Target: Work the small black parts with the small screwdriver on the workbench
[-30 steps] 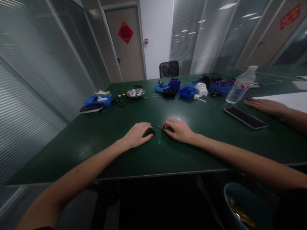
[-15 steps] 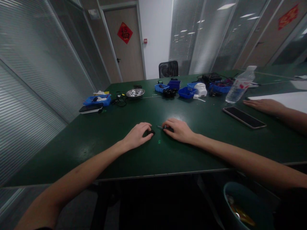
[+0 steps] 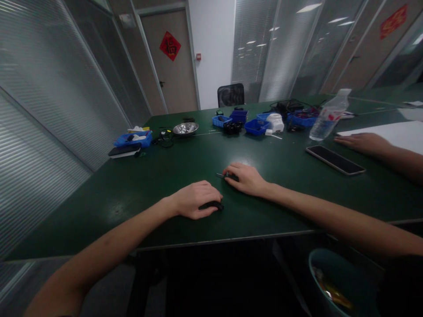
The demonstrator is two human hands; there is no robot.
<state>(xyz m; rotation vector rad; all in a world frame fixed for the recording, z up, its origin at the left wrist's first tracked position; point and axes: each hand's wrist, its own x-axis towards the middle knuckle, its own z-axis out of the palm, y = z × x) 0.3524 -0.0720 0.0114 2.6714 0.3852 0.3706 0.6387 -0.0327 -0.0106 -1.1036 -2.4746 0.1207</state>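
The left fingers [image 3: 210,193] are partly bent, index side above and thumb below, with only a narrow space between them, and a black curved piece [image 3: 211,204] is pinched there, its end poking out just past the thumb tip. The right fingers [image 3: 235,167] are closed around the dark handle of a slim tool [image 3: 228,175], whose thin metal shaft points left, beyond the left fingertips. Both hands rest low over the green counter [image 3: 280,163], near each other but apart. The left hand hides much of the black curved piece, and the right thumb covers part of the handle.

To the right of the right fingers lie a phone [image 3: 335,159] and, past it, an upright clear bottle [image 3: 330,115]; further right, another person's hand [image 3: 363,143] rests by a white sheet [image 3: 401,132]. Well beyond the fingers sit a blue tray [image 3: 256,128], a black bundle [image 3: 232,128] and a metal bowl [image 3: 177,130]. Far to the left is a second blue tray [image 3: 142,142], with a dark flat case [image 3: 124,151] on its near side.

Compared with half a second ago, the left fingers have come nearer the counter's front edge, now covering the spot where a small green piece lay, while the right fingers keep the same grip
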